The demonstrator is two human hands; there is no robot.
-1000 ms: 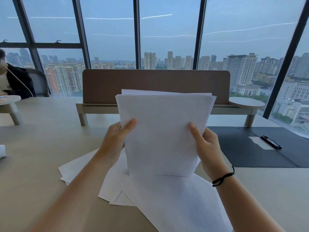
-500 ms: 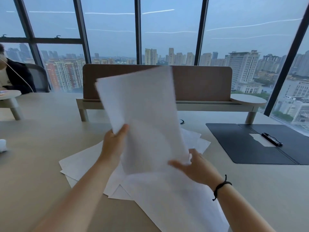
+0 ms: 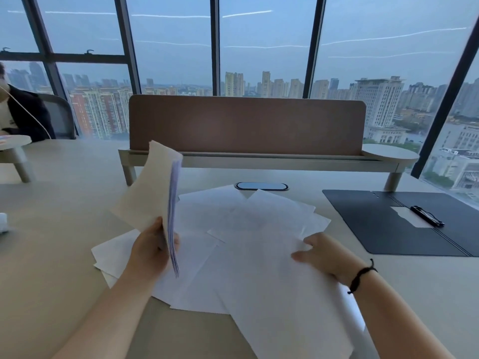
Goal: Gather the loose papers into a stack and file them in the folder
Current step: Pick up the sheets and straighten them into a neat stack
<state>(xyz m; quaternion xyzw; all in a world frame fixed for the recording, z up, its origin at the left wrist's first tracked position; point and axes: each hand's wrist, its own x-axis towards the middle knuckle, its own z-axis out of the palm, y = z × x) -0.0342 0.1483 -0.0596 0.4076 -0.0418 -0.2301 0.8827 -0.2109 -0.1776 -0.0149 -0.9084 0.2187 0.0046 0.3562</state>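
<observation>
At the far left a seated person (image 3: 18, 112) in a dark jacket sat by a small round side table (image 3: 13, 142), well away from our work. On the beige table (image 3: 51, 229) our left hand (image 3: 151, 251) gripped a gathered stack of papers (image 3: 153, 187) by its lower end, thumb on the side facing us and fingers curled behind, so that the stack stood raised and tilted up off the desk, nearly edge-on to us. Below and to the right of it the loose papers (image 3: 248, 244) lay fanned and overlapping across the middle of the table, one large sheet reaching toward our near edge. Behind them a brown divider screen (image 3: 246, 123) stood on its low shelf, with an oval cable port (image 3: 261, 186) set in the table just beyond the sheets. Our right hand (image 3: 320, 255), a dark band (image 3: 361, 274) on its wrist, rested on the right side of the loose papers with fingers spread and fairly straight, holding nothing. Farther right the dark folder (image 3: 383, 229) lay open and flat, apart from the papers, its clip (image 3: 427, 215) over a small white sheet.
</observation>
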